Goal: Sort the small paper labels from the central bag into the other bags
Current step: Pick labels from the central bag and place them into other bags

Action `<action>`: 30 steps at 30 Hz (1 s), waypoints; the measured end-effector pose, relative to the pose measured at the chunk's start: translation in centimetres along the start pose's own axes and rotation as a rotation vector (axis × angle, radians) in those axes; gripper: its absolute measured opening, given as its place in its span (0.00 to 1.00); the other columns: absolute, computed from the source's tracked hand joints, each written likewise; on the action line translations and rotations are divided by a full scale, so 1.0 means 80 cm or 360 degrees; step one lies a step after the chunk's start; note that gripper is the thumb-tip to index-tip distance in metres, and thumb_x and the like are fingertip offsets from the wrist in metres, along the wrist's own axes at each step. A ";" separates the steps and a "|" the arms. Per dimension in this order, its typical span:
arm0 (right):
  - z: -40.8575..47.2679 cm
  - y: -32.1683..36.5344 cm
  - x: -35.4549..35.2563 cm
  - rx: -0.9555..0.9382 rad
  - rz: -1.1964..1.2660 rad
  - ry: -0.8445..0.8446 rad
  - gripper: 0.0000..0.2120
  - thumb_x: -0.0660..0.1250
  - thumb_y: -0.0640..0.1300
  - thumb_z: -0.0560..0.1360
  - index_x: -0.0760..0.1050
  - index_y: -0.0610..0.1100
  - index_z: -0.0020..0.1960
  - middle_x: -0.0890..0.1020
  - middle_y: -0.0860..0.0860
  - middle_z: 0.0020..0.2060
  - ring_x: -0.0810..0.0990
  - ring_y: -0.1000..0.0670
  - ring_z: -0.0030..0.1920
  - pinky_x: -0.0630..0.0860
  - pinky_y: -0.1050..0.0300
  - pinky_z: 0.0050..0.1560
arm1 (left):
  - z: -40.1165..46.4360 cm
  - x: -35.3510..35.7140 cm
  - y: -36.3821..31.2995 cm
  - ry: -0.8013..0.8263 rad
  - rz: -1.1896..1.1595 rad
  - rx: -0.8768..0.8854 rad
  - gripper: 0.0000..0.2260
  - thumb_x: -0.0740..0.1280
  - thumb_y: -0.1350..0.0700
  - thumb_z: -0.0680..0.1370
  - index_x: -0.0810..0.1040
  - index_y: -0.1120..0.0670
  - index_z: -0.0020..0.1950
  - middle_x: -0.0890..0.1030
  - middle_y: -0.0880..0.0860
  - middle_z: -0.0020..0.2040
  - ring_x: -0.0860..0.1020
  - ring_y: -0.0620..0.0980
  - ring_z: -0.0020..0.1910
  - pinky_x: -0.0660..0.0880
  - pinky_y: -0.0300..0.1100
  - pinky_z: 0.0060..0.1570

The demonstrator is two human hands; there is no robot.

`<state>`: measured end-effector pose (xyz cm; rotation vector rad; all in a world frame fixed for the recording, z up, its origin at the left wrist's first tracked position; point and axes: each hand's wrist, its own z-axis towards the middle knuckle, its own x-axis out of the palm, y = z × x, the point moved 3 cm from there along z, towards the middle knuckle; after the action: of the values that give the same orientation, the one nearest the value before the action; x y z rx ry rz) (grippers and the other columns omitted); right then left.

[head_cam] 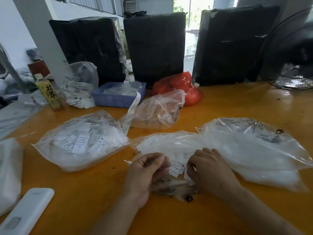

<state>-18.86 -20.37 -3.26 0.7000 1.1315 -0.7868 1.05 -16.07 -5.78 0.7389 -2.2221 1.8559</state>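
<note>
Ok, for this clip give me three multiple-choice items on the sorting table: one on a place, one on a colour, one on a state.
1. The bottle stands:
A. far left of the table
B. beside the fan
C. between the hands

2. The tray behind the bags is:
A. green
B. blue
C. yellow

3. The left hand is:
A. flat on the table
B. curled, pinching a label
C. out of view

Answers: 1 A, it stands left of the tray; 2 B, its walls are blue; 3 B, a white label sticks out from its curled fingers.

Orange table [228,106] — clear label bags [81,141], blue tray [118,99], red bag [179,83], bottle [49,94], black parcels [155,48], fan [291,53].
</note>
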 end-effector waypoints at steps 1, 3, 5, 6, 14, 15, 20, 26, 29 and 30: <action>0.000 0.000 -0.007 0.0085 0.0238 -0.0093 0.09 0.62 0.51 0.82 0.81 0.52 0.49 0.82 0.59 0.45 0.76 0.58 0.43 0.75 0.61 0.53 | 0.000 0.000 0.001 0.0004 -0.0007 -0.0012 0.08 0.76 0.61 0.72 0.88 0.60 0.50 0.87 0.64 0.53 0.87 0.60 0.53 0.84 0.40 0.44; -0.001 -0.007 -0.019 0.0335 0.0769 -0.0274 0.06 0.67 0.49 0.79 0.80 0.55 0.44 0.82 0.63 0.38 0.79 0.60 0.40 0.77 0.68 0.42 | 0.000 0.001 0.001 0.0020 -0.0050 -0.0055 0.12 0.77 0.62 0.71 0.86 0.62 0.53 0.87 0.66 0.54 0.87 0.62 0.54 0.85 0.41 0.45; -0.002 -0.014 -0.025 0.0584 0.1184 -0.0333 0.06 0.69 0.50 0.77 0.80 0.56 0.42 0.83 0.64 0.35 0.80 0.62 0.35 0.74 0.69 0.32 | 0.000 0.002 0.001 0.0050 -0.0092 -0.0072 0.15 0.79 0.61 0.69 0.85 0.63 0.54 0.86 0.66 0.55 0.87 0.63 0.54 0.85 0.42 0.46; -0.002 -0.016 -0.025 0.0674 0.1339 -0.0302 0.05 0.70 0.50 0.78 0.81 0.55 0.43 0.84 0.61 0.34 0.80 0.60 0.32 0.74 0.68 0.30 | 0.000 0.002 0.001 0.0065 -0.0103 -0.0067 0.16 0.80 0.60 0.67 0.85 0.63 0.53 0.86 0.66 0.55 0.87 0.63 0.54 0.85 0.42 0.47; -0.004 -0.007 -0.010 0.0931 0.2208 -0.0180 0.05 0.69 0.42 0.81 0.79 0.40 0.51 0.87 0.44 0.39 0.87 0.44 0.43 0.84 0.45 0.50 | -0.003 0.009 0.001 0.0090 0.0004 -0.0038 0.17 0.81 0.53 0.66 0.89 0.59 0.51 0.88 0.63 0.53 0.87 0.59 0.55 0.84 0.41 0.50; -0.007 -0.005 -0.008 0.0932 0.2210 -0.0207 0.04 0.67 0.41 0.82 0.77 0.40 0.51 0.87 0.44 0.39 0.88 0.45 0.43 0.83 0.45 0.50 | -0.003 0.009 0.002 0.0084 -0.0001 -0.0047 0.17 0.81 0.54 0.66 0.89 0.59 0.52 0.88 0.63 0.54 0.87 0.59 0.55 0.84 0.41 0.50; -0.021 -0.002 -0.004 0.0815 0.2003 -0.0284 0.06 0.68 0.45 0.80 0.75 0.44 0.46 0.82 0.52 0.34 0.78 0.54 0.36 0.75 0.52 0.44 | -0.005 0.010 0.004 0.0082 -0.0028 -0.0104 0.12 0.77 0.58 0.71 0.89 0.59 0.53 0.87 0.63 0.55 0.87 0.60 0.57 0.84 0.41 0.51; -0.023 -0.001 -0.003 0.0701 0.2092 -0.0298 0.05 0.66 0.42 0.81 0.74 0.42 0.47 0.82 0.47 0.42 0.82 0.46 0.45 0.80 0.40 0.53 | -0.008 0.015 0.004 0.0116 -0.0001 -0.0098 0.11 0.76 0.59 0.72 0.89 0.60 0.53 0.87 0.63 0.55 0.87 0.59 0.57 0.84 0.40 0.51; -0.020 0.002 -0.003 0.0608 0.2139 -0.0326 0.04 0.66 0.41 0.81 0.73 0.40 0.50 0.82 0.41 0.42 0.83 0.38 0.46 0.85 0.47 0.48 | -0.008 0.015 0.003 0.0127 0.0043 -0.0074 0.12 0.76 0.58 0.71 0.89 0.59 0.53 0.87 0.63 0.55 0.87 0.58 0.56 0.83 0.39 0.51; -0.020 0.002 -0.004 0.0566 0.2059 -0.0345 0.04 0.67 0.42 0.81 0.74 0.42 0.50 0.82 0.45 0.39 0.83 0.42 0.42 0.85 0.53 0.46 | -0.008 0.015 0.003 0.0131 0.0052 -0.0068 0.12 0.76 0.58 0.71 0.89 0.59 0.53 0.87 0.63 0.55 0.87 0.58 0.56 0.83 0.39 0.51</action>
<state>-19.59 -18.91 -3.41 1.3752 0.1698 0.0786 -0.25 -15.74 -5.37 0.6111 -2.2276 1.8132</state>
